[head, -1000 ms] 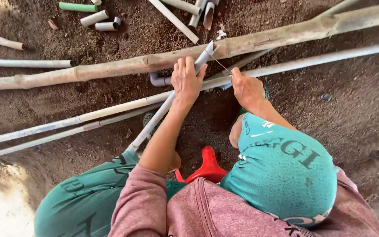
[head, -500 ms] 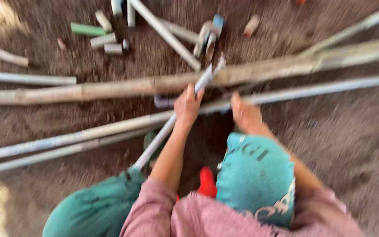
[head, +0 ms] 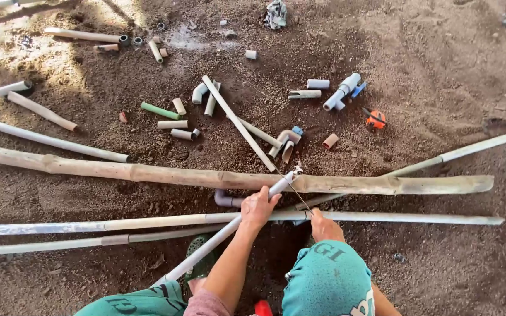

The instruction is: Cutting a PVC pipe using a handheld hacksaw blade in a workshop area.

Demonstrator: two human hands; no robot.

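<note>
1. Ground (head: 440,70) is loose brown dirt, sunlit at the far left, strewn with pipe offcuts (head: 174,124) beyond a long bamboo pole (head: 147,172).
2. Grey pipe (head: 218,237) rests slanted across the pole; it looks uncut, sawing seemingly under way.
3. Left hand (head: 257,208) wraps the pipe firmly.
4. Right hand (head: 325,227) grips a thin saw blade (head: 296,193) laid against the pipe's end.

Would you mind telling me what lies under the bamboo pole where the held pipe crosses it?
Under the bamboo pole only dirt ground shows. The left hand grips the grey pipe leaning over it; a grey elbow pokes out beneath, its far end covered.
</note>
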